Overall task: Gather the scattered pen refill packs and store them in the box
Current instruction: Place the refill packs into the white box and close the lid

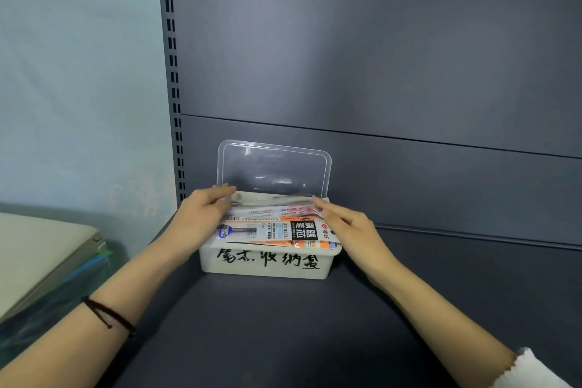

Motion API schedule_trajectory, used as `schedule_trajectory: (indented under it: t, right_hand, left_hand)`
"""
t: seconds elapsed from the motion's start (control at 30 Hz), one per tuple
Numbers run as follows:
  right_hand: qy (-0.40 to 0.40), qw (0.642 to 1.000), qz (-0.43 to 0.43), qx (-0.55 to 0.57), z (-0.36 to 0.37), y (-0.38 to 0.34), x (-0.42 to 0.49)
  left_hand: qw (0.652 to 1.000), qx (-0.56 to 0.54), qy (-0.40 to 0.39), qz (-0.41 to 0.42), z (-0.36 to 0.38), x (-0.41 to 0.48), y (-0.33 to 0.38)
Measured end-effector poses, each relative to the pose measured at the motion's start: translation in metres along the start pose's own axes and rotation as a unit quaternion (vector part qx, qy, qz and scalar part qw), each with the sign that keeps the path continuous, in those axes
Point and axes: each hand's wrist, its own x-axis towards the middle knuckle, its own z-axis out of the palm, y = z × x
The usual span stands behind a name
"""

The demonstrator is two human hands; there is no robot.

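A white box [267, 264] with black handwriting on its front stands on the dark grey shelf. Its clear lid [274, 170] stands upright at the back. Several pen refill packs [283, 230] lie stacked in the box, orange and white ones on top, and they rise above the rim. My left hand [201, 214] reaches over the box's left end, its fingertips pinching the left end of the top pack near the lid. At the right end of the packs my right hand [343, 224] pinches the pack's other end with fingers and thumb.
The shelf's grey back panel [409, 72] rises right behind the box. A slotted upright [174, 79] runs along the left. At the far left lies a beige flat object [41, 252] on blue-green folders. Bare shelf surface [283, 324] stretches in front of the box.
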Motion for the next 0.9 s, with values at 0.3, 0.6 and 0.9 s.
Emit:
schedule_trajectory:
  t: [0.3, 0.6, 0.9]
  right_hand:
    - [0.037, 0.999, -0.028, -0.004, -0.007, 0.001, 0.012]
    - [-0.106, 0.981, -0.134, -0.097, -0.035, -0.008, -0.001]
    - [-0.133, 0.947, -0.192, -0.223, -0.022, -0.001, -0.002]
  left_hand:
    - [0.997, -0.071, -0.018, 0.023, 0.000, 0.007, -0.002]
    - [0.915, 0.162, -0.220, 0.296, -0.020, -0.014, 0.017]
    - [0.902, 0.229, -0.208, 0.300, -0.011, -0.006, 0.004]
